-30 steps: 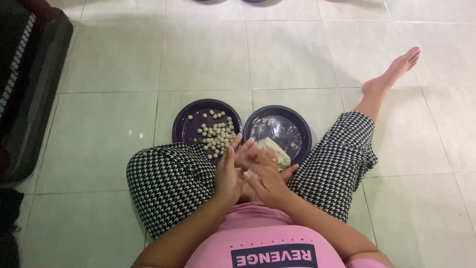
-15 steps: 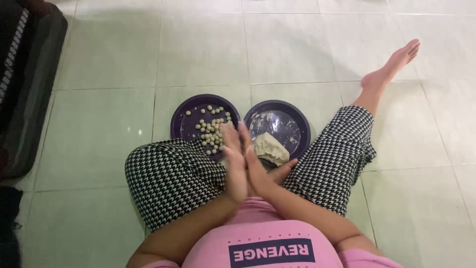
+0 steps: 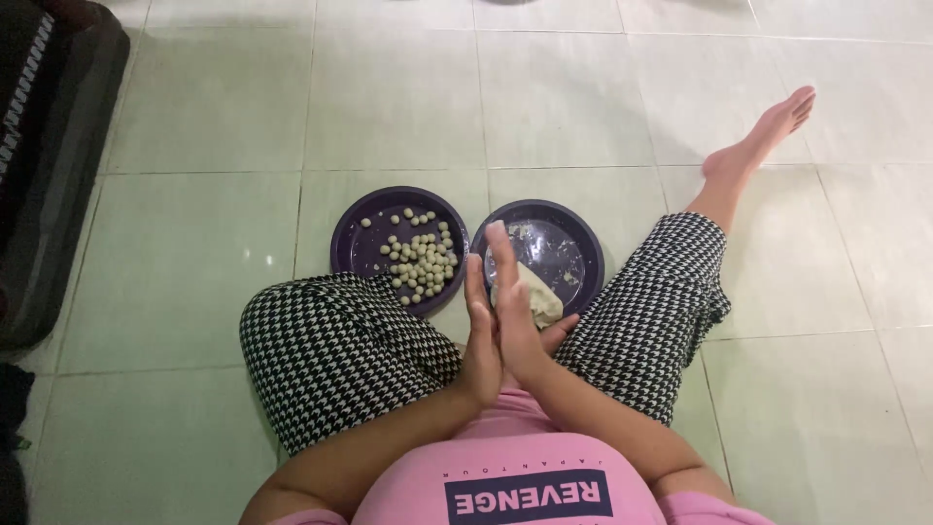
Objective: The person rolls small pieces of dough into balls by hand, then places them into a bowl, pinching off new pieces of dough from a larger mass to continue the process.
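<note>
- You sit on a floor of pale green glazed tiles with thin grey grout lines.
- Soft light glints off the tiles.
- Left of the tiles, at the frame's edge, lies a dark cushioned mat with striped trim.

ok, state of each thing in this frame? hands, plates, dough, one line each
left hand: fingers straight, palm pressed flat against the other hand
right hand: upright, palm against the left; whatever lies between them is hidden
left plate: dark purple, on the floor tiles, holds many small pale dough balls
right plate: dark purple, smeared, holds one lump of dough at its near edge
</note>
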